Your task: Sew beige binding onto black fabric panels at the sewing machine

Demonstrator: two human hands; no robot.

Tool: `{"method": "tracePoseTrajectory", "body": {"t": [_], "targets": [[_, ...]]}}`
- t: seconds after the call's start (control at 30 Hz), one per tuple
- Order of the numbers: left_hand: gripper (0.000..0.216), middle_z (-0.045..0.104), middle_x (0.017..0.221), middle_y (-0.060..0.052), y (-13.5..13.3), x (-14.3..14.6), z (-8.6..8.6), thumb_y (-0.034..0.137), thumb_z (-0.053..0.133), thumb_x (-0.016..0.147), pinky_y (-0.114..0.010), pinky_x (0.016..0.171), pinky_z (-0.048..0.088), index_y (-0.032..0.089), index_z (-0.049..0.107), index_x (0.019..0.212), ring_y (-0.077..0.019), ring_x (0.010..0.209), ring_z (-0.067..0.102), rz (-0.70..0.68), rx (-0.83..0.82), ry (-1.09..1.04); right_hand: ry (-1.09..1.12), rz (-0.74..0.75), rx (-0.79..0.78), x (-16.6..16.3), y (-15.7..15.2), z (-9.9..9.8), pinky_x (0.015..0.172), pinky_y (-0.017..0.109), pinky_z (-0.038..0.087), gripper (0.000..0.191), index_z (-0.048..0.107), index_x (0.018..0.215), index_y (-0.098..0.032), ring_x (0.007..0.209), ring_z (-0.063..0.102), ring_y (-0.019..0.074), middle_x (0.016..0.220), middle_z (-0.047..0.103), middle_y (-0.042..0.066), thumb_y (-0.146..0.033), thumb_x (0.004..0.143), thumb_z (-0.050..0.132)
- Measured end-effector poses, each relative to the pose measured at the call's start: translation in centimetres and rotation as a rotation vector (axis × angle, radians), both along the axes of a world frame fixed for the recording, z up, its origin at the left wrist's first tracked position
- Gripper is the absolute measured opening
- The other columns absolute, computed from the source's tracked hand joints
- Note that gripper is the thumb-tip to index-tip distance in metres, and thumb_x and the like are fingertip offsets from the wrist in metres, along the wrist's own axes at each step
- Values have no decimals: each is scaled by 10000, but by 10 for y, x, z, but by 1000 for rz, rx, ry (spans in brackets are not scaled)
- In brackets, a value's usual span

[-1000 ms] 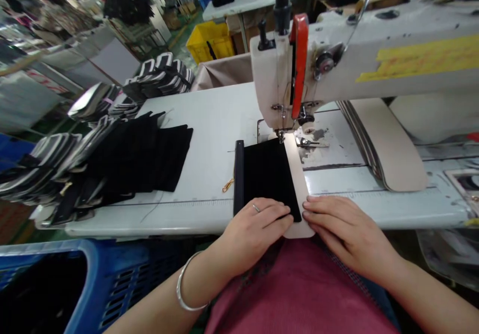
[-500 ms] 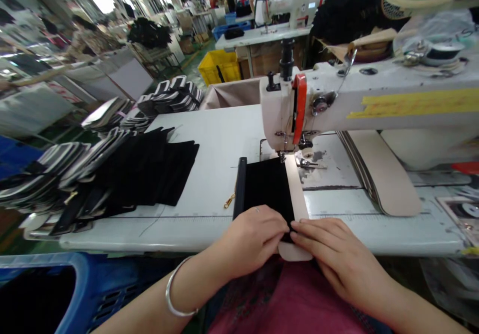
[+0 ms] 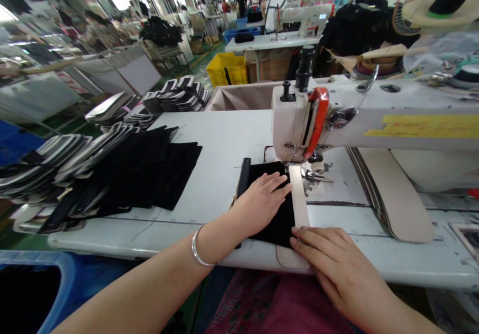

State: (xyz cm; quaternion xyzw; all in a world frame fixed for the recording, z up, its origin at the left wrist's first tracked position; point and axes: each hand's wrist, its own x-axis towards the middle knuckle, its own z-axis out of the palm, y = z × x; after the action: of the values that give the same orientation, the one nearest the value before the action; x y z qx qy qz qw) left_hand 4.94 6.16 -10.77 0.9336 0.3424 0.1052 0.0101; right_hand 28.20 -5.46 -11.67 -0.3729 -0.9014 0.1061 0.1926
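A black fabric piece (image 3: 279, 222) with a beige strip (image 3: 298, 202) along its right edge lies under the needle of a white sewing machine (image 3: 299, 124). My left hand (image 3: 262, 202) rests flat on the black fabric, fingers pointing at the presser foot (image 3: 289, 165). My right hand (image 3: 329, 261) presses flat on the near end of the beige strip at the table edge. A black zipper edge (image 3: 244, 174) runs along the fabric's left side.
A spread of black fabric pieces (image 3: 157, 169) and stacks of black-and-white striped parts (image 3: 67, 159) lie on the left of the white table (image 3: 220, 139). A blue crate (image 3: 37, 289) sits low left. A beige band (image 3: 389, 194) drapes right of the machine. Other workers sit at distant machines.
My left hand has slid forward from the near edge up the fabric toward the needle. The right hand stays at the near end of the strip. My view has tilted up.
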Motion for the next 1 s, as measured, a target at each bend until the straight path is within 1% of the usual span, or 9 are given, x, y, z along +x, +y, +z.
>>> {"method": "tracePoseTrajectory", "body": {"t": [0.13, 0.3, 0.4, 0.57, 0.63, 0.73, 0.8, 0.9, 1.0], "targets": [[383, 553, 1466, -112, 9, 0, 2, 151, 470, 1029, -470, 1200, 388, 163, 555, 1402, -288, 1423, 469, -8, 8, 5, 10, -7, 40, -4, 11, 4, 963, 430, 495, 488, 530, 1403, -193, 1265, 550, 230, 1453, 590, 55, -34, 958, 412], [350, 631, 1350, -111, 2, -4, 4, 120, 476, 1008, -434, 1189, 416, 156, 609, 1330, -252, 1369, 527, -93, 37, -38, 15, -24, 36, -6, 22, 4, 964, 419, 487, 473, 530, 1400, -205, 1246, 548, 228, 1445, 593, 42, -48, 969, 413], [336, 627, 1368, -113, 0, -4, 1, 136, 465, 1020, -438, 1200, 409, 146, 608, 1323, -247, 1379, 519, -86, 58, -51, 16, -41, 27, -7, 28, 2, 973, 433, 480, 469, 537, 1396, -208, 1228, 556, 237, 1434, 599, 47, -51, 974, 409], [359, 601, 1416, -120, 8, -3, -1, 118, 473, 1015, -452, 1207, 398, 137, 592, 1353, -257, 1399, 499, -62, 47, -55, 20, -61, 17, -7, 40, 2, 993, 461, 474, 434, 562, 1371, -204, 1232, 554, 250, 1426, 600, 58, -62, 983, 430], [330, 623, 1389, -119, 7, -4, 2, 145, 504, 1018, -451, 1170, 435, 139, 617, 1328, -257, 1349, 543, -71, 10, -108, 35, -63, 11, -5, 43, 2, 984, 465, 480, 419, 561, 1369, -202, 1229, 556, 252, 1412, 605, 67, -70, 993, 432], [210, 702, 1254, -63, -3, -10, 5, 255, 622, 996, -410, 1058, 514, 193, 710, 1177, -226, 1179, 637, -113, -119, -267, 109, -78, 6, 0, 44, -1, 991, 454, 482, 331, 584, 1328, -215, 1199, 575, 238, 1344, 636, 67, -130, 1025, 481], [148, 735, 1165, -32, -11, -13, 5, 260, 650, 986, -376, 986, 536, 214, 741, 1093, -197, 1076, 663, -134, -168, -359, 169, -92, 14, 3, 42, -3, 997, 436, 482, 246, 622, 1258, -226, 1161, 596, 223, 1277, 664, 59, -182, 1035, 527], [158, 749, 1109, -32, -17, -14, 1, 206, 598, 1012, -360, 935, 536, 203, 747, 1066, -186, 1012, 666, -148, -128, -408, 206, -95, 29, 6, 39, -5, 991, 422, 485, 187, 653, 1191, -233, 1121, 619, 214, 1222, 684, 55, -213, 1039, 547], [171, 752, 1088, -40, -17, -12, -1, 211, 573, 1025, -358, 917, 538, 188, 741, 1049, -188, 991, 666, -163, -77, -407, 213, -92, 38, 5, 39, -4, 981, 419, 486, 185, 661, 1184, -229, 1114, 625, 214, 1216, 689, 54, -215, 1041, 544]]}}
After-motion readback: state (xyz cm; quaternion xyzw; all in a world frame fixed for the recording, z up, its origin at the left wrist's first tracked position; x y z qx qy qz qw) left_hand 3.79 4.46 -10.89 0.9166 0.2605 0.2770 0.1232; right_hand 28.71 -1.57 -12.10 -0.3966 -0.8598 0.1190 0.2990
